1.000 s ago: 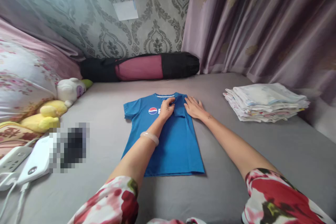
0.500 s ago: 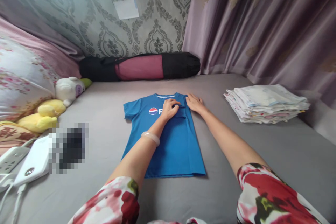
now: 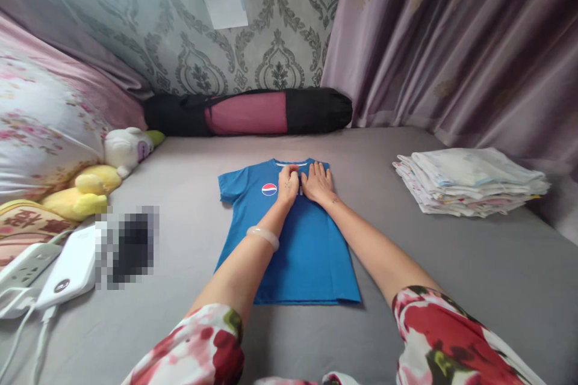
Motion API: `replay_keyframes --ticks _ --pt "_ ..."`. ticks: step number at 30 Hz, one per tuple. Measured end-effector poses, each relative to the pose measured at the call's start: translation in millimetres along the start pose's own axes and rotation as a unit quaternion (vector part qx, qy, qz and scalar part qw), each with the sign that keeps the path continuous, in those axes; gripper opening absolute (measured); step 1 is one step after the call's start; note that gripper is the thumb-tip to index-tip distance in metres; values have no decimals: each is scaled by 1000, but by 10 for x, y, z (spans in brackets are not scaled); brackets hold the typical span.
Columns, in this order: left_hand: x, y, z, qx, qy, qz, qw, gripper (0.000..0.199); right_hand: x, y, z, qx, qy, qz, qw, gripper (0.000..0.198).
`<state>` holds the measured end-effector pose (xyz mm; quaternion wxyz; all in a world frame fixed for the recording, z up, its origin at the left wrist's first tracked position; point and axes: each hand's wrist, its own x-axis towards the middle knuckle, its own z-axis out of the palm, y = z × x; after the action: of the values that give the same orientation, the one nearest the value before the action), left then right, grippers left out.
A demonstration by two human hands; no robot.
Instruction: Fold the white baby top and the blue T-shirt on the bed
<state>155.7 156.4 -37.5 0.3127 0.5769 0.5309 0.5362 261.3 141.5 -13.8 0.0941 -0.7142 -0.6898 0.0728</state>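
Head view: blue tee (image 3: 307,252) lies flat mid bed (image 3: 474,252), R hand (image 3: 317,181) spread on its far R, L hand (image 3: 288,184) curled nr collar (image 3: 280,163), can't tell if pinching; prob. smoothing R-side fold (image 3: 345,280), next move calls for straight edges.
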Motion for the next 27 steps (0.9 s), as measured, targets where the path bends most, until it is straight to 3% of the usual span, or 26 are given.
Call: replay_keyframes --ticks 7,11,14,18,23,27 --pt "-4 50 -29 12 -19 -13 1000 26 -2 8 6 -7 6 1 1000 65" --pt "-112 100 -216 124 -60 -24 990 26 11 14 8 -3 0 0 1000 66" --pt "-303 152 -532 223 -149 14 963 30 41 32 -15 15 -9 -2 1000 65" --pt "-677 232 -1125 298 -254 98 915 40 51 79 -93 62 -33 -14 997 65" --pt "-1161 261 -1787 351 -276 136 885 42 -169 133 -150 54 -20 -56 997 65" --pt "-1453 230 -2024 406 -257 121 869 44 -404 114 -77 17 -14 -75 997 66"
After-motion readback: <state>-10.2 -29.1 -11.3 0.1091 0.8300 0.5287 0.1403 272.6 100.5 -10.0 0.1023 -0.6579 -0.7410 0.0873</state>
